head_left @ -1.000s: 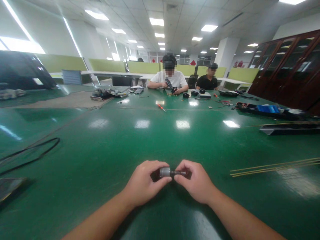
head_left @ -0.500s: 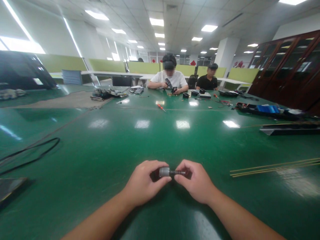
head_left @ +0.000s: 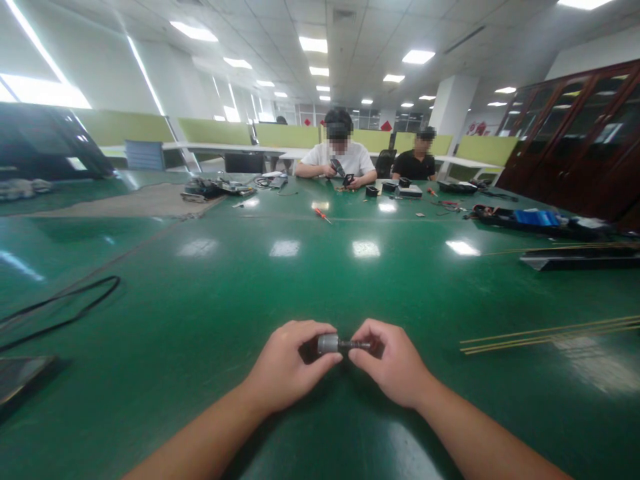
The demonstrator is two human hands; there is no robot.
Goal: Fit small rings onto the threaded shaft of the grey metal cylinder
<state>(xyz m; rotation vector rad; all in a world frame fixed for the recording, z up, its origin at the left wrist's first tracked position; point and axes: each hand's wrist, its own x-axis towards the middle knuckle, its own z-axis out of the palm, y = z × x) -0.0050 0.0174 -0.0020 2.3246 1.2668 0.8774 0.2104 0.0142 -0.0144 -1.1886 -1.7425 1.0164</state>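
Observation:
Near the front of the green table, my two hands meet at a small grey metal cylinder with a thin dark shaft point(head_left: 329, 343). It lies level, the thick grey end to the left and the shaft pointing right; I cannot tell its exact kind. My left hand point(head_left: 290, 363) is closed round the grey end, thumb in front and fingers behind. With thumb and bent fingers, my right hand point(head_left: 393, 360) closes about the shaft. The shaft's tip shows between those fingers, and the far-side fingertips are hidden.
Thin brass-coloured rods point(head_left: 545, 337) lie to the right on the green table point(head_left: 320, 287). A black cable point(head_left: 75, 300) and a dark flat panel point(head_left: 23, 377) are at left. Farther off is an orange screwdriver point(head_left: 323, 215). Across the table, a person in white point(head_left: 337, 159) holds a dark tool.

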